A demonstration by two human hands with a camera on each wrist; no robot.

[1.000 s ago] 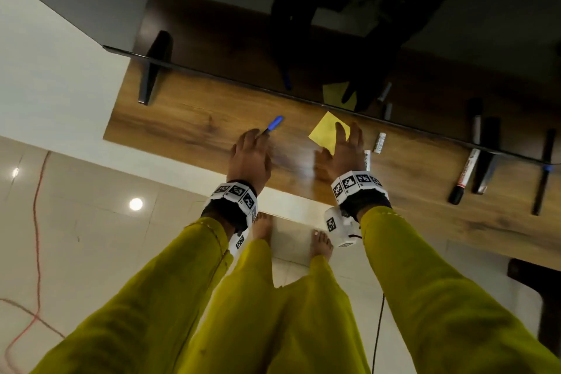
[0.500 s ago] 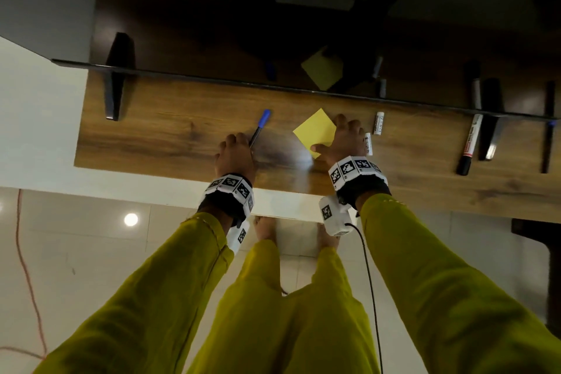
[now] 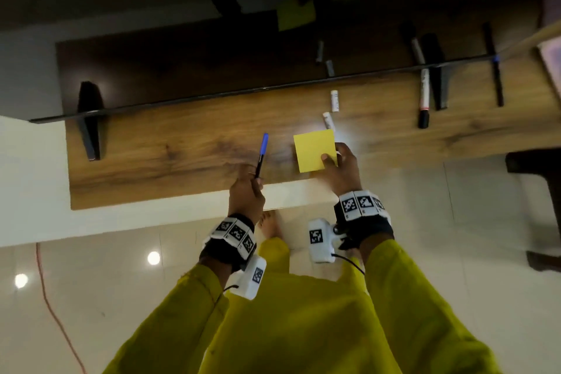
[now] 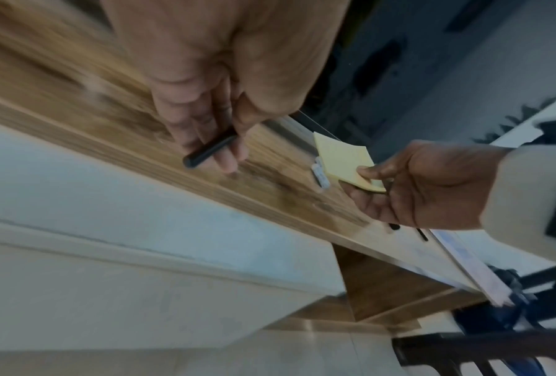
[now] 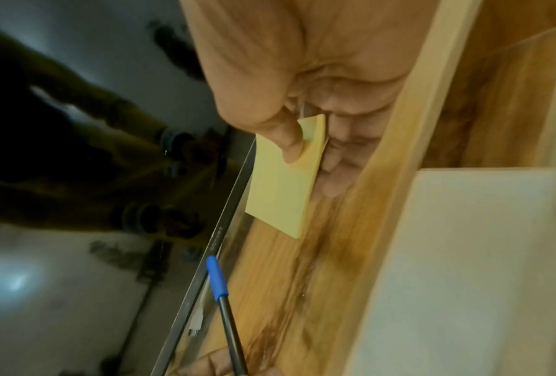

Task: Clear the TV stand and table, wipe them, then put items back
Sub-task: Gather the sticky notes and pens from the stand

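— While the TV stand [image 3: 158, 158] awaits wiping, why lift things?
— Clearing it: left hand [image 3: 246, 195] pinches the pen [image 3: 261, 155], right hand [image 3: 342, 173] pinches the sticky pad [image 3: 314, 150], both just above its front edge.

Both arms reach forward toward 12 o'clock in yellow sleeves, each wrist wrapped in a black band with white marker tiles. The left hand [image 3: 246, 191] sits at 11 o'clock, fingers curled around what it grips, knuckles up. The right hand [image 3: 341, 171] sits at 1 o'clock, its thumb [image 5: 289, 142] pressed down against the curled fingers [image 5: 334, 162] in a pinch.
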